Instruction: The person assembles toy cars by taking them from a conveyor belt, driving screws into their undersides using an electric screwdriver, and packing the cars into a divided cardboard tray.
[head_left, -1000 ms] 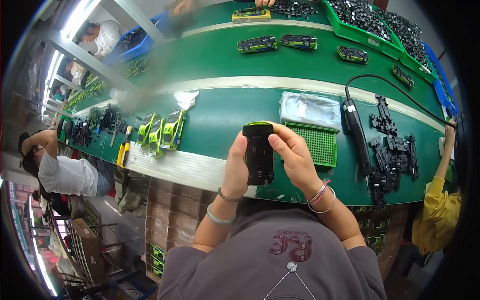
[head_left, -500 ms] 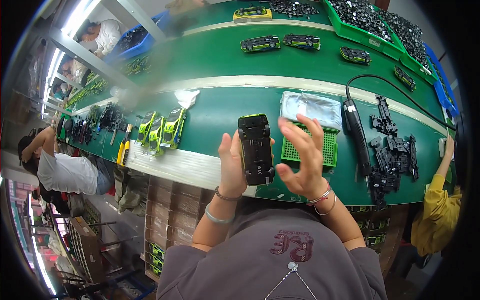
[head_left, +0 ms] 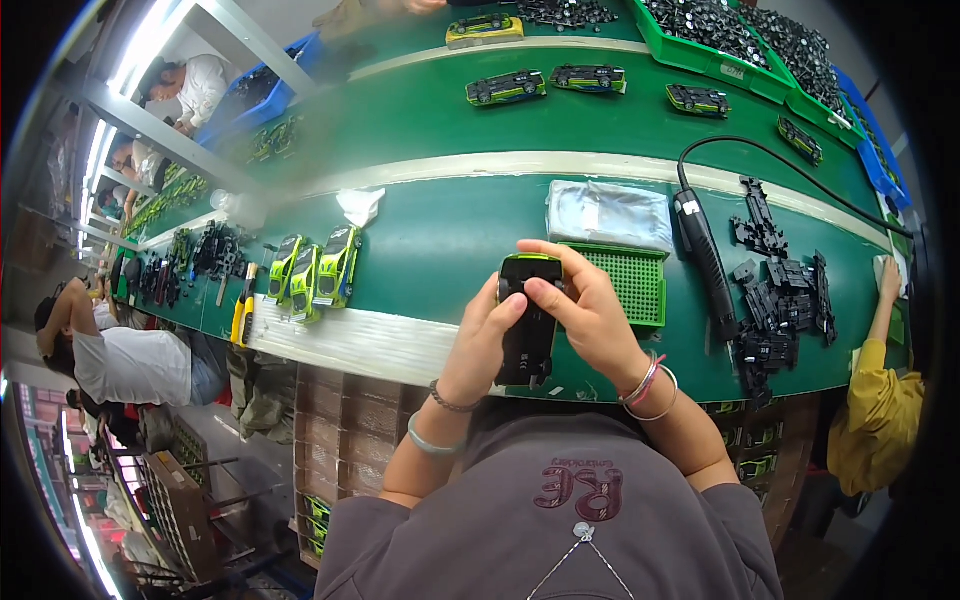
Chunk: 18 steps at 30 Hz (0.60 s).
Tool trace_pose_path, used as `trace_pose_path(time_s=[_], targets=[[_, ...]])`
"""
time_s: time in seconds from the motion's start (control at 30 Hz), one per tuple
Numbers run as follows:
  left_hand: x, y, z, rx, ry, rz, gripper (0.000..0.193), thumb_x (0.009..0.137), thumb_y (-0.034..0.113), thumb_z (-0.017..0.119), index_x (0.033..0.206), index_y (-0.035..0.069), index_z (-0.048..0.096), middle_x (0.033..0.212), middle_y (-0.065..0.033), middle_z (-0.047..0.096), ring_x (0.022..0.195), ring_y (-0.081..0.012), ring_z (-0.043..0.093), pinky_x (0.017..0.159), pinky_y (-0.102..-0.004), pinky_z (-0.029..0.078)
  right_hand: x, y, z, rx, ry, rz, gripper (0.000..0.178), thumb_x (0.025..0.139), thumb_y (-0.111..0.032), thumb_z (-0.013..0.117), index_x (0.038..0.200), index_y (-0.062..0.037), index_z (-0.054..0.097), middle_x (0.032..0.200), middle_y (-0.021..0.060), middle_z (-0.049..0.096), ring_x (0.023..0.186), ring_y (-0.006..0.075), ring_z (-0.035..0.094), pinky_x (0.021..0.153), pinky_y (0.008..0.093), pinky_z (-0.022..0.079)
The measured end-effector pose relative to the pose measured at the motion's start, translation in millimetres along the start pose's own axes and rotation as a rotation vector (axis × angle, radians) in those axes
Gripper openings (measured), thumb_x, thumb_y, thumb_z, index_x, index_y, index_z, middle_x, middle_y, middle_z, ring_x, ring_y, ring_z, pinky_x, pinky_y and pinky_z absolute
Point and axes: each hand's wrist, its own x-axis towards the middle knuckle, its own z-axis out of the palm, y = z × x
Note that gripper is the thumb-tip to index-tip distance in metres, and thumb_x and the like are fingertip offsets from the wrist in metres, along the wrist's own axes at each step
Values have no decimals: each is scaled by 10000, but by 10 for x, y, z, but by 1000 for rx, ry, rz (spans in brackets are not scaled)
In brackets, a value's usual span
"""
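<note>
Between my two hands a toy car (head_left: 528,345) is held with its black underside up, a strip of green body showing at its far end. My left hand (head_left: 480,340) grips its left side, thumb on the black base. The fingers of my right hand (head_left: 592,308) wrap the far end, and its thumb presses on the base beside the left thumb. Right of my hands lie a green perforated basket (head_left: 635,290), a black corded electric screwdriver (head_left: 707,265) and a pile of black car chassis (head_left: 780,300). Several green toy car bodies (head_left: 318,275) stand to the left.
A silvery plastic packet (head_left: 610,215) lies behind the basket. Yellow-handled pliers (head_left: 243,305) rest near the left front edge. Upturned cars (head_left: 508,88) sit on the green belt (head_left: 420,120) beyond the pale rail. Green bins (head_left: 720,65) hold small black parts. A person in yellow (head_left: 875,420) works at right.
My right hand has come in from beside the car and closed on its far end. Both thumbs now press on the underside. The view has shifted slightly.
</note>
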Motion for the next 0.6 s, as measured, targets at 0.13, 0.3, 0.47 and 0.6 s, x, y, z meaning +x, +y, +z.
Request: trace_pose_path(time_s=[0.13,0.3,0.47,0.6], targets=[[15,-79,36,139,-9,177,262,940,191,454,1107,-9,478,944,-40,558,853,-79,519,747,-220,440,-43,-14,70,-25,81,-150,272,862,-66,564,1113,26,512,940,53,592,869,92,553,755,232,449],[93,-130,5,196,-11,235,244,944,180,458,1096,-9,484,936,-38,556,843,-76,508,728,-220,438,19,14,7,-44,83,-187,253,850,-51,574,1088,23,531,967,54,599,876,92,552,767,228,451],[190,-11,-10,245,-55,168,256,955,185,431,1127,-4,455,952,-30,545,840,-72,506,712,-212,441,127,10,-41,-32,128,-212,301,865,-86,582,1138,20,516,951,47,606,871,81,557,782,212,448],[215,192,-74,-107,-256,-8,506,918,229,459,1332,-22,313,1238,-108,471,1114,-157,472,946,-299,381,116,-166,-137,172,108,-215,365,899,-137,539,1227,12,479,1144,108,574,1004,140,557,881,253,418]])
